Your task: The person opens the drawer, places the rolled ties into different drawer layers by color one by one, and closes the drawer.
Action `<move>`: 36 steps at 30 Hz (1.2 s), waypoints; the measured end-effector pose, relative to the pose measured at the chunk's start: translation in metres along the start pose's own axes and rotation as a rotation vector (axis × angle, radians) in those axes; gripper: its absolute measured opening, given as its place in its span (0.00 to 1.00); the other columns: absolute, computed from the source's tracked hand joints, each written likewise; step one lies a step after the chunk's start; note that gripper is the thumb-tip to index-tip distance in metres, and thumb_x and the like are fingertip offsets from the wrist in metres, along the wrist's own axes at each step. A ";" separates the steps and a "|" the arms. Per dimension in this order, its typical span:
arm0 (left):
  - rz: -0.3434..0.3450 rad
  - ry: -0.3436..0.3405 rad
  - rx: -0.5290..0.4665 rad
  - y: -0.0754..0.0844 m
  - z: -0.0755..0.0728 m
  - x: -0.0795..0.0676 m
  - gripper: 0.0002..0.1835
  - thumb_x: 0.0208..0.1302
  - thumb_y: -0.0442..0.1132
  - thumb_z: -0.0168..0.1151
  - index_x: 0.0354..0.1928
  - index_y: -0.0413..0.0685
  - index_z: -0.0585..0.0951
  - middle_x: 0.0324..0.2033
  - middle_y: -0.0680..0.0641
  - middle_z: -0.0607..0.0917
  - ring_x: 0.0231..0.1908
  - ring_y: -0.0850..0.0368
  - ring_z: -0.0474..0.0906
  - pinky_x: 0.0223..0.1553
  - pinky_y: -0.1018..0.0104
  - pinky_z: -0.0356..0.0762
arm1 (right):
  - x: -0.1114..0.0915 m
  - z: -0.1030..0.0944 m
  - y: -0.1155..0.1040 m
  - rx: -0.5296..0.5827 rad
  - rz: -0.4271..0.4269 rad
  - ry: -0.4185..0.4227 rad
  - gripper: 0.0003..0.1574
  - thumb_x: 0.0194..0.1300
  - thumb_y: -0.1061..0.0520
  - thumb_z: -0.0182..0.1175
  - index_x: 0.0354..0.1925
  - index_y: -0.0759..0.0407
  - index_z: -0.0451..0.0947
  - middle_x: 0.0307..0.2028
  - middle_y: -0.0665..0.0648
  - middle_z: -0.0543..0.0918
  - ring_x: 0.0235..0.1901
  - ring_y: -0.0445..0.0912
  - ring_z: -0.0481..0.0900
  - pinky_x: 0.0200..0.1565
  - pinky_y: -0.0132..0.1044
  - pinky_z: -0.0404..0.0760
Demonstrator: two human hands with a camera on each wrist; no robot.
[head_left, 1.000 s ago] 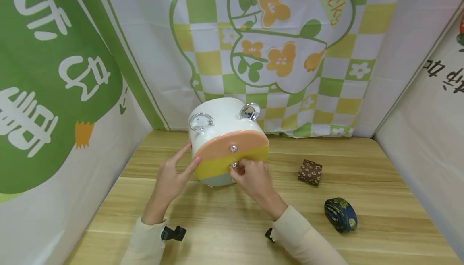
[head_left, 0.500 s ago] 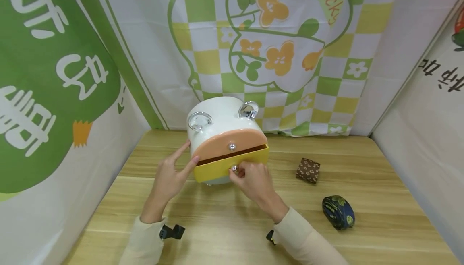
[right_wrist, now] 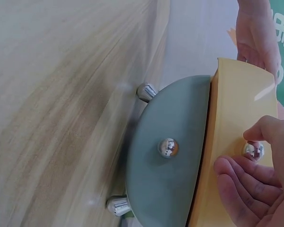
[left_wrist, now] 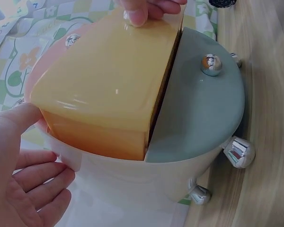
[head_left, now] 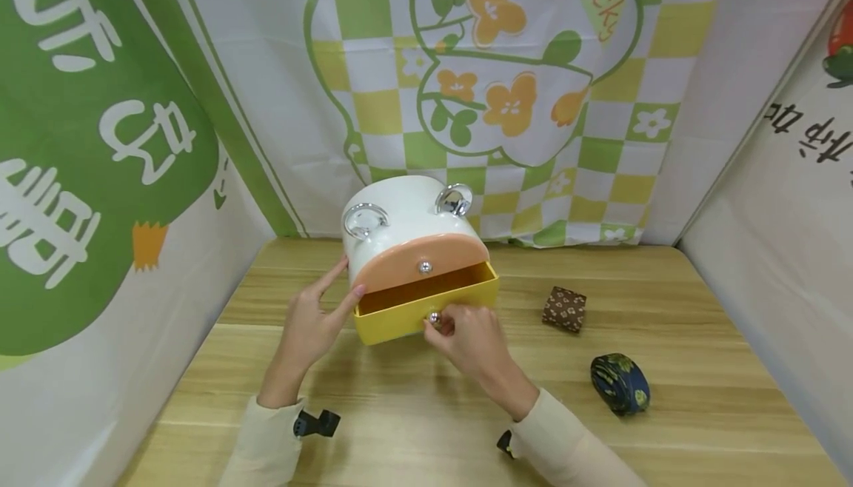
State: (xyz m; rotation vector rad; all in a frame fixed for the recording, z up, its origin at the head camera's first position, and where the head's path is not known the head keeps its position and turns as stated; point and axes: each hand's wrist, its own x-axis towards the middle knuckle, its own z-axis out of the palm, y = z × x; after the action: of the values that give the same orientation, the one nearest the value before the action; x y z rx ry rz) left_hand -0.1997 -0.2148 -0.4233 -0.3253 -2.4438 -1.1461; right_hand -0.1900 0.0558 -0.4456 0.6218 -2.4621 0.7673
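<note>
A small white round drawer box [head_left: 408, 209] with two silver ring ears stands on the table. Its top front [head_left: 393, 263] is orange; the lower front [left_wrist: 201, 101] is grey-green, seen in both wrist views. Between them the yellow drawer [head_left: 400, 324] is pulled partway out, and the part of its inside that shows holds nothing. My right hand [head_left: 474, 339] pinches the silver knob [head_left: 435, 318] of this drawer between thumb and curled fingers. My left hand [head_left: 309, 324] rests on the box's left side, thumb at the front edge, the other fingers extended along the wall.
To the right on the wooden table [head_left: 426, 435] lie a folded brown flowered cloth [head_left: 564, 309] and a rolled dark blue patterned cloth [head_left: 620, 385]. A printed curtain [head_left: 506, 102] hangs close behind the box. Silver feet [left_wrist: 240, 152] carry the box.
The yellow drawer, flush a second ago, has slid out toward me with my right hand on its knob. My left hand has stayed at the box's side.
</note>
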 end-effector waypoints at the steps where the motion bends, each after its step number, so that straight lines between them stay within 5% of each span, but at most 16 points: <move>1: -0.005 -0.001 0.001 0.000 0.000 0.000 0.34 0.73 0.51 0.69 0.75 0.47 0.74 0.73 0.41 0.76 0.71 0.34 0.74 0.70 0.33 0.73 | -0.001 -0.001 0.000 0.002 -0.004 0.000 0.14 0.62 0.52 0.74 0.22 0.50 0.84 0.19 0.45 0.86 0.20 0.33 0.78 0.25 0.24 0.76; 6: -0.011 -0.002 0.004 -0.001 0.000 0.001 0.34 0.73 0.52 0.68 0.75 0.47 0.74 0.73 0.40 0.76 0.65 0.35 0.81 0.70 0.32 0.73 | -0.007 -0.006 -0.003 0.000 -0.004 -0.004 0.13 0.61 0.52 0.75 0.22 0.50 0.85 0.20 0.44 0.86 0.20 0.33 0.79 0.26 0.23 0.77; 23: 0.000 0.007 0.001 -0.001 0.001 0.001 0.34 0.73 0.51 0.69 0.75 0.47 0.74 0.73 0.42 0.76 0.70 0.34 0.75 0.71 0.33 0.72 | -0.025 -0.020 -0.011 -0.016 -0.006 -0.010 0.14 0.59 0.50 0.76 0.21 0.47 0.84 0.19 0.41 0.84 0.20 0.31 0.75 0.25 0.22 0.73; 31: -0.005 0.012 -0.001 0.000 0.001 0.001 0.34 0.72 0.51 0.69 0.75 0.48 0.74 0.73 0.40 0.75 0.52 0.34 0.86 0.69 0.33 0.74 | -0.033 -0.025 -0.012 -0.017 -0.026 -0.001 0.14 0.58 0.51 0.77 0.20 0.48 0.84 0.18 0.41 0.83 0.19 0.29 0.71 0.25 0.21 0.72; 36: -0.019 0.007 0.002 0.000 0.001 0.000 0.34 0.72 0.52 0.69 0.75 0.50 0.74 0.73 0.41 0.75 0.39 0.40 0.81 0.68 0.34 0.77 | -0.037 -0.027 -0.014 -0.011 -0.031 0.000 0.14 0.57 0.51 0.77 0.20 0.47 0.83 0.17 0.40 0.81 0.19 0.28 0.70 0.24 0.20 0.70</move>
State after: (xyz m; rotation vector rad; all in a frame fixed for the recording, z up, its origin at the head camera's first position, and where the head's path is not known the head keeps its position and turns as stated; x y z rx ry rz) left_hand -0.2001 -0.2141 -0.4236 -0.2975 -2.4467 -1.1508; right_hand -0.1452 0.0726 -0.4411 0.6547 -2.4491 0.7409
